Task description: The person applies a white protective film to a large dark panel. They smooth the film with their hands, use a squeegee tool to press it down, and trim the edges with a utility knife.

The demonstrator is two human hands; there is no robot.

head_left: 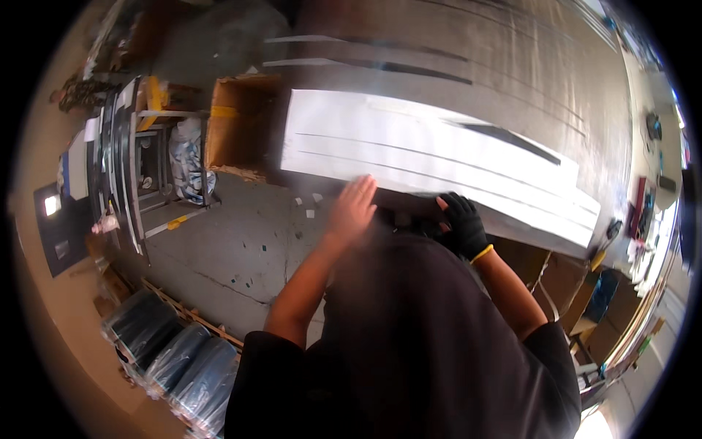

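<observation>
A long white sheet (351, 121) with thin dark lines running along it lies on the grey worktable (526, 44) in front of me. My left hand (355, 208) is bare and open, its fingers stretched out side by side with the tips at the sheet's near edge. Further right, my right hand (464, 227) wears a black glove with a yellow cuff. It rests by the table's near edge beside the sheet, open, thumb apart from the fingers, and nothing shows in it. A narrow dark strip (512, 140) lies along the sheet's far side.
More thin strips (395, 67) lie further back on the table. An open cardboard box (245, 124) stands at the table's left end, beside a metal frame rack (150, 161). Plastic-wrapped rolls (179, 358) stand at lower left. Paper scraps (310, 213) litter the floor.
</observation>
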